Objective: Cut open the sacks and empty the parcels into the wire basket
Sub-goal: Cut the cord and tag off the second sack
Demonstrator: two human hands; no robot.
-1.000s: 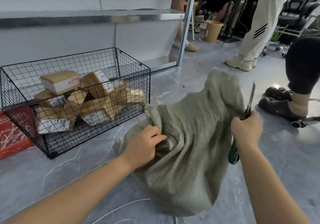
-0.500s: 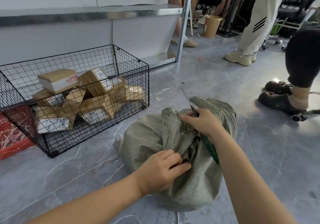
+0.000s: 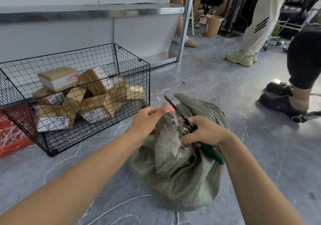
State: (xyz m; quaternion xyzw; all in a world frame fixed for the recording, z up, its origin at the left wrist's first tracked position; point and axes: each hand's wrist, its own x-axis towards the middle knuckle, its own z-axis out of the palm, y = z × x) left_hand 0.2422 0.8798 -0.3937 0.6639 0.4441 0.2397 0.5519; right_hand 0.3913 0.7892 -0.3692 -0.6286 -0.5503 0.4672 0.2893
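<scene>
A grey-green woven sack (image 3: 182, 176) lies slumped on the floor in front of me, its frayed mouth bunched upward. My right hand (image 3: 205, 132) grips green-handled scissors (image 3: 212, 153); the blades point up and left past the sack's mouth. My left hand (image 3: 147, 120) is blurred, fingers stretched out against the frayed top edge, next to the blades. The black wire basket (image 3: 132, 65) stands to the left and holds several brown cardboard parcels (image 3: 97, 82). What is inside the sack is hidden.
A red crate (image 3: 10, 138) sits left of the basket, and a metal shelf (image 3: 104, 11) runs behind it. Two people's legs (image 3: 257, 25) and dark shoes (image 3: 281, 99) stand at right, near a chair castor. A paper bin (image 3: 212, 25) is farther back. A white cord (image 3: 121, 205) lies on the floor.
The raised sack has dropped onto the floor. My right hand brought the scissors to its mouth. My left hand let go of the lower fold and moved up to the frayed top.
</scene>
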